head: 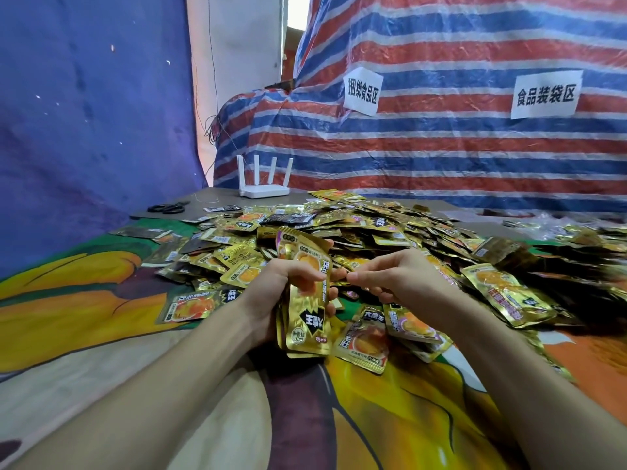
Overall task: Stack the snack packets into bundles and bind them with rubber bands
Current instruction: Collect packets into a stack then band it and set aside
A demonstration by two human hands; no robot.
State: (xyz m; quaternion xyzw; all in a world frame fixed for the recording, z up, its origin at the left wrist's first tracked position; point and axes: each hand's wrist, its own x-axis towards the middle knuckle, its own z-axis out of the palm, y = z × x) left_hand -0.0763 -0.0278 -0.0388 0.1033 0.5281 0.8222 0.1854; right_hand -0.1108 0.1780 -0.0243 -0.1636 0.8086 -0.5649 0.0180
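Note:
My left hand (271,293) grips an upright stack of gold snack packets (307,320), thumb across the front packet. My right hand (393,276) sits just right of the stack, fingers curled, its fingertips pinched together near the stack's edge; what they pinch is too small to tell. A large heap of loose gold packets (339,228) spreads behind and beside both hands. More packets (509,293) lie to the right, and one packet (364,344) lies below my right hand.
A colourful printed cloth (101,300) covers the table. A white router (264,181) and black scissors (168,208) sit at the back left. A striped tarp (441,147) with two paper signs rises behind. A blue cloth (84,130) hangs on the left.

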